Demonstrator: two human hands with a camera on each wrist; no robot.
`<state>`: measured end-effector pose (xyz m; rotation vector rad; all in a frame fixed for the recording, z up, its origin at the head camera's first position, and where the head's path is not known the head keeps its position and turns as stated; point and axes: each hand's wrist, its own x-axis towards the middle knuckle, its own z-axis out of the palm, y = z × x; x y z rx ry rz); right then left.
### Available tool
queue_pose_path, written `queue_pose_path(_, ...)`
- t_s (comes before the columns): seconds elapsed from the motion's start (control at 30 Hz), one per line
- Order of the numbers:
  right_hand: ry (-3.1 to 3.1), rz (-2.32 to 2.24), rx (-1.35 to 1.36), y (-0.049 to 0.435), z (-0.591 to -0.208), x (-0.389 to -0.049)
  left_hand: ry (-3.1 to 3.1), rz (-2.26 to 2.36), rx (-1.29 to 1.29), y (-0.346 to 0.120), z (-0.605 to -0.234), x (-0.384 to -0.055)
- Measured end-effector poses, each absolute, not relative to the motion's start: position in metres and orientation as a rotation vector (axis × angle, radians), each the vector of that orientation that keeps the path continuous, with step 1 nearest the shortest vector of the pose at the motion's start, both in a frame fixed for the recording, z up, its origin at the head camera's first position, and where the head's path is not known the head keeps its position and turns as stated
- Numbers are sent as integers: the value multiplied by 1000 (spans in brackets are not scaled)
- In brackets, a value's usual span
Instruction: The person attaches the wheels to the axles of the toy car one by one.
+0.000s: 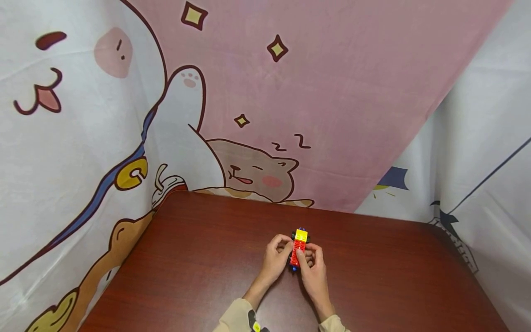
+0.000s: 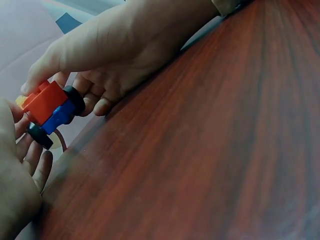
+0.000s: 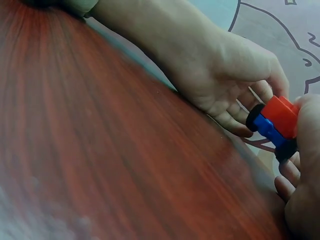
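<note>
A toy car (image 1: pixel 298 251) built of blocks lies between the two hands, pointing away from the body. It has red studded blocks (image 2: pixel 45 102), a yellow block (image 1: pixel 301 236) at the far end, a blue base (image 3: pixel 268 129) and black wheels (image 2: pixel 75 100). The left hand (image 1: pixel 275 260) holds its left side, thumb and fingertips close to the front wheel. From the right, the right hand (image 1: pixel 315 272) grips it with the thumb on top of the red part and fingers curled beside it. Both wrist views show the car's near end held up at fingertip height.
A dark red-brown wooden table (image 1: pixel 199 258) spreads under the hands. Cloth (image 1: pixel 344 92) printed with cartoon cats hangs behind its far edge and along both sides. Beige sleeves (image 1: pixel 236 316) cover the forearms, with a dark strap (image 1: pixel 252 318) at the left wrist.
</note>
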<state>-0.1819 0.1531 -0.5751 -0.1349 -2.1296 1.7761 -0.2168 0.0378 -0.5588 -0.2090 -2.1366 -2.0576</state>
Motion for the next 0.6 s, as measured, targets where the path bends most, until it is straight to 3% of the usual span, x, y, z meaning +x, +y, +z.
queue_pose_path(0.3, -2241, 1365, -180, 152, -579, -184, -2205, -2113, -276, 34, -572, -221)
queue_pose_path(0.6, -2237, 1380, -180, 152, -582, -185, -2182, -2079, -353, 31, -542, -207)
